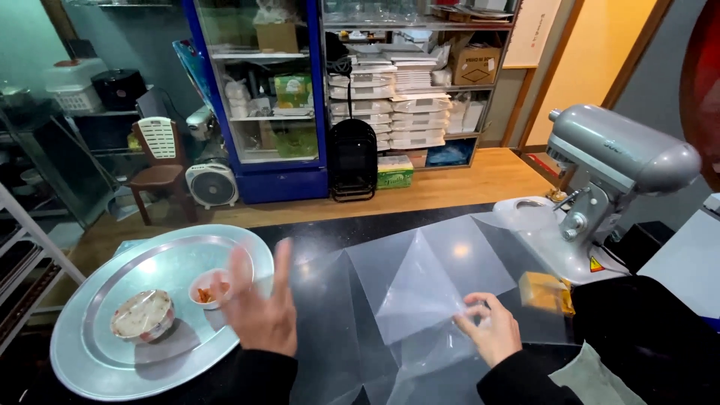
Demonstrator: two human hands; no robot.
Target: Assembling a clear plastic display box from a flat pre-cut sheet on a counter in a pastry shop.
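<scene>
My left hand [259,304] hovers with fingers spread over the right edge of a round metal tray [90,352], holding nothing. On the tray sit a sealed bowl [142,316] and a small cup of red-orange food [208,289], partly behind my fingers. My right hand [487,328] pinches the edge of a clear plastic sheet [427,277] that lies creased on the black counter [330,247]. Both arms wear black sleeves.
A silver stand mixer [607,180] stands at the right, with a small yellow block [546,291] by its base. A grey cloth [592,379] lies at the lower right. Behind the counter are a blue glass-door fridge [262,97], shelves of containers, a fan and a chair.
</scene>
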